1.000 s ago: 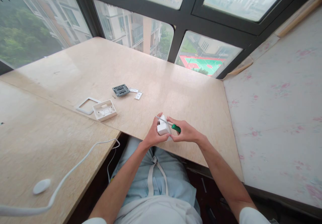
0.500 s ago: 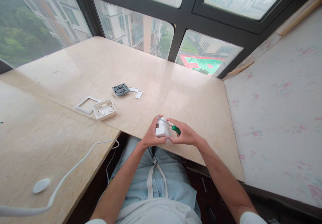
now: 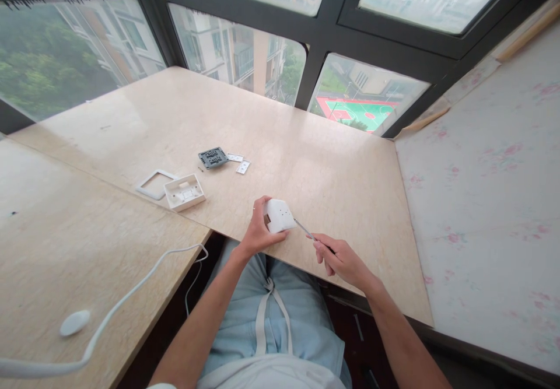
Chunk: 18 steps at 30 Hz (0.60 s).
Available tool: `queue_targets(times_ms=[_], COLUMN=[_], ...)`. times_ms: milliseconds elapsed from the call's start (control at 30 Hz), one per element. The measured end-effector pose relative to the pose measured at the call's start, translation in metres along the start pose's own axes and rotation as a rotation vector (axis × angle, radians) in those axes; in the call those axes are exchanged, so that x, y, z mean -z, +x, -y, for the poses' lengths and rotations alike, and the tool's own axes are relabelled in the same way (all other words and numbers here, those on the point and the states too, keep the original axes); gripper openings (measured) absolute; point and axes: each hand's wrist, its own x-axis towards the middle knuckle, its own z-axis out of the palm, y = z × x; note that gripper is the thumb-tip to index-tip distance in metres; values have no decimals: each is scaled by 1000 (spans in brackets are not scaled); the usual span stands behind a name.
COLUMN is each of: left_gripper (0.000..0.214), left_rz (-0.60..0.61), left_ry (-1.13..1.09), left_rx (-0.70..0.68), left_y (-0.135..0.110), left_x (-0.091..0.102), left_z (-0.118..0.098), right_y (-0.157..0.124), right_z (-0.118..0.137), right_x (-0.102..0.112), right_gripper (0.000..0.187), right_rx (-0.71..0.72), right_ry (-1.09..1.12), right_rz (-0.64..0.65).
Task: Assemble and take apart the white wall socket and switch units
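Observation:
My left hand (image 3: pixel 256 230) grips a small white wall socket (image 3: pixel 280 216) above the front edge of the sill, fingers and thumb around its left side. Several tiny holes show on the socket's face, and a brownish opening on its left side. A screwdriver (image 3: pixel 305 228) is in my closed right hand (image 3: pixel 339 259), its metal shaft pointing up and left. The tip is at the socket's right edge; whether it touches I cannot tell. The fingers hide the screwdriver's handle.
On the sill (image 3: pixel 350 202) lie a white mounting box (image 3: pixel 184 192), a white frame (image 3: pixel 154 184), a dark grey switch plate (image 3: pixel 213 157) and two small white covers (image 3: pixel 243 167). A white cable (image 3: pixel 140 287) and a round white disc (image 3: pixel 74 323) are at left.
My right hand has left the socket and moved right and down, turning the screwdriver so its tip faces the socket. My left hand keeps the socket, now tilted with its face more visible.

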Motion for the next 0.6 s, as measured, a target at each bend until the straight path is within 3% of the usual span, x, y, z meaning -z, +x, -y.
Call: queue_targets(times_ms=[133,300,433,600], left_gripper=[83,84,83,90], left_rz=[-70,-100,-82,8], left_ry=[36,163,345,551], left_rx=[21,13,-4,-126], left_y=[-1,1,3,2], left_x=[-12,-17,-15,-17], left_z=[6,7,5,7], right_y=[-12,-13,-10,-8], right_z=[11,29,39,45], right_x=[-6,-2,3,7], right_gripper=[45,40,37,37], right_rx=[-68,-91,-95,-131], right_ry=[-23,-247,-360,-455], right_rz=[53,28,24,-1])
